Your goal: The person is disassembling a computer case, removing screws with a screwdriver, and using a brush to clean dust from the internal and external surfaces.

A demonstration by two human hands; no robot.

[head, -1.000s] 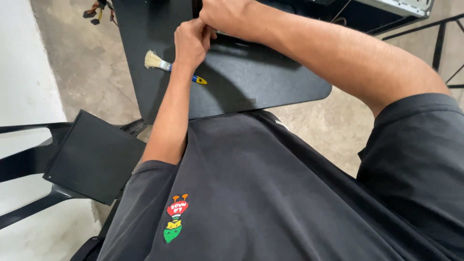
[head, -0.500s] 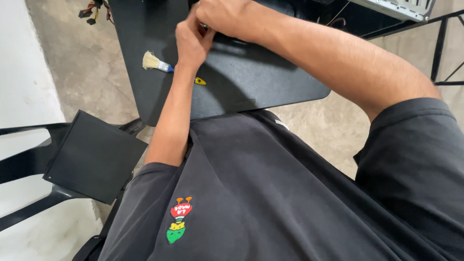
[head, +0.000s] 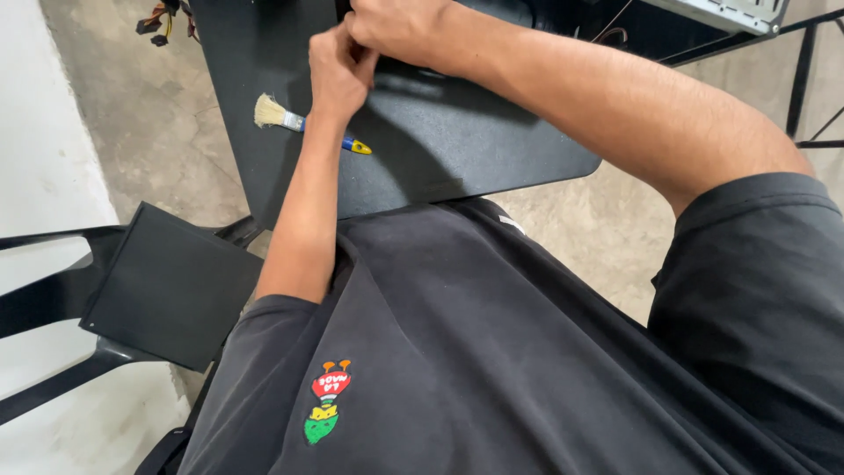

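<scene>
Since the earlier frame, our view is shifting slightly; both hands are staying together at the far edge. Left hand [head: 338, 66]: fingers curled, pressing on the black panel [head: 457, 141]; what it is grasping we cannot tell. Right hand [head: 400, 26]: clenched beside it, contents hidden. Brush [head: 303, 123]: lying on the panel, just near-left of the left hand. Black plate [head: 171, 286]: resting on the chair, near left.

Right hand [head: 400, 26] cut by top edge; left hand [head: 338, 66] hides brush [head: 299, 121] handle middle.
</scene>
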